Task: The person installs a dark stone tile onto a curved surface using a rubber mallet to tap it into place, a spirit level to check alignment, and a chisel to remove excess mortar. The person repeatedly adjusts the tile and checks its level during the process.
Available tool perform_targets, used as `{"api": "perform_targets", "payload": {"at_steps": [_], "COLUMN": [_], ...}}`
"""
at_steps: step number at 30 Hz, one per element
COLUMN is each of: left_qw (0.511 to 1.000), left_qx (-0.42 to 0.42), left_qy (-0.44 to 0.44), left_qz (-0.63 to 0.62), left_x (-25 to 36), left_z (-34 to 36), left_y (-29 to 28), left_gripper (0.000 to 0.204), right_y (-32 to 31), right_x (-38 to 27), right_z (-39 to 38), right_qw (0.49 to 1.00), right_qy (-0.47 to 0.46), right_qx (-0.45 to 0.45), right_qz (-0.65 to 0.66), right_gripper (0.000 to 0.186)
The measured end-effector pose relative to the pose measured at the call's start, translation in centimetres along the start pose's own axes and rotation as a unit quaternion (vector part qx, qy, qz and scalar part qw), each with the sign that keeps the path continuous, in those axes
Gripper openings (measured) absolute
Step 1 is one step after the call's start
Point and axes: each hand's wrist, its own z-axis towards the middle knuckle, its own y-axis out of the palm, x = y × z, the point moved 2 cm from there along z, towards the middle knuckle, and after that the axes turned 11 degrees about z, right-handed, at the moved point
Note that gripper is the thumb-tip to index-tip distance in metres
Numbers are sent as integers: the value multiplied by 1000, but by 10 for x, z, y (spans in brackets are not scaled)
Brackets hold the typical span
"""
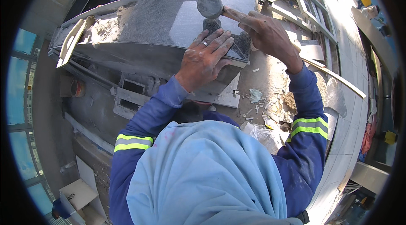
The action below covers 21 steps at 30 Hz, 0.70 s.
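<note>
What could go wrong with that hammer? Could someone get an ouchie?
Maybe! The mallet in the right hand is close to the left hand, so a slip might hit those fingers. A hard knock could crack the dark slab. The pale flat tool juts past the slab's edge, so it might fall.

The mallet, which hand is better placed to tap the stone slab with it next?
Probably the right hand: it grips the mallet, whose round head is over the dark stone slab. The left hand holds no tool and lies palm-down on the slab.
</note>
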Motion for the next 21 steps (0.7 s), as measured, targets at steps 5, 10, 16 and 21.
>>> {"api": "perform_targets", "payload": {"at_steps": [5, 10, 16, 21], "left_qw": [998, 992, 998, 994], "left_qx": [-31, -33, -17, 95], "left_qy": [46, 90, 54, -44], "left_qz": [8, -81, -11, 26], "left_x": [24, 47, -9, -40], "left_z": [-3, -3, -4, -33], "left_y": [2, 0, -13, 2], "left_gripper": [61, 63, 55, 50], "right_y": [-13, -21, -27, -23], "right_x": [-7, -12, -20, -42], "right_z": [-8, -20, -34, -53], "right_qw": [995, 991, 995, 994], "right_qy": [85, 93, 53, 53], "right_qx": [60, 96, 83, 88], "right_qz": [-7, 13, 7, 28], "right_gripper": [35, 29, 43, 66]}}
